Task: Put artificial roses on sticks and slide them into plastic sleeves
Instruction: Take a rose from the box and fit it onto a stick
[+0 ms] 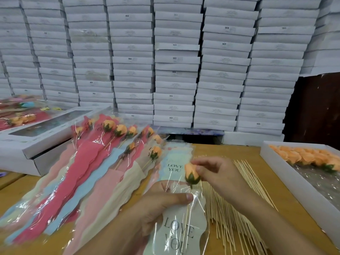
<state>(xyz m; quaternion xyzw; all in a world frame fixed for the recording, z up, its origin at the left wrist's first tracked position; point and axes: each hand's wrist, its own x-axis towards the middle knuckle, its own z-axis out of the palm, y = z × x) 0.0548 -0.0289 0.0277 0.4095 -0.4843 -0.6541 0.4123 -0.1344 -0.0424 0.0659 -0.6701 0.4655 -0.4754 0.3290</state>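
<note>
A: What are the hands doing?

B: The right hand (219, 173) is pinching an orange rose (191, 173) by its petals, fingers curled round the bud, so the stick (185, 227) under it is hanging free to travel. The left hand (161, 205) is gripping a clear plastic sleeve (180, 230) printed "LOVE YOU", thumb lying across the film, probably to be keeping the mouth from sliding away.

A: So where is the rose sitting?

B: The stick is already showing through the film; the bud is hovering at the sleeve's mouth, not yet down inside, I'd judge.

A: And around them?

B: Bare sticks (239, 208) are lying fanned just beside the right wrist, and loose roses are waiting in a white tray (287, 183) further right, both seemingly within easy reach. Finished sleeved roses (117, 144) are piling to the left, out of the way. White boxes (174, 61) are stacking up behind the table (217, 150).
</note>
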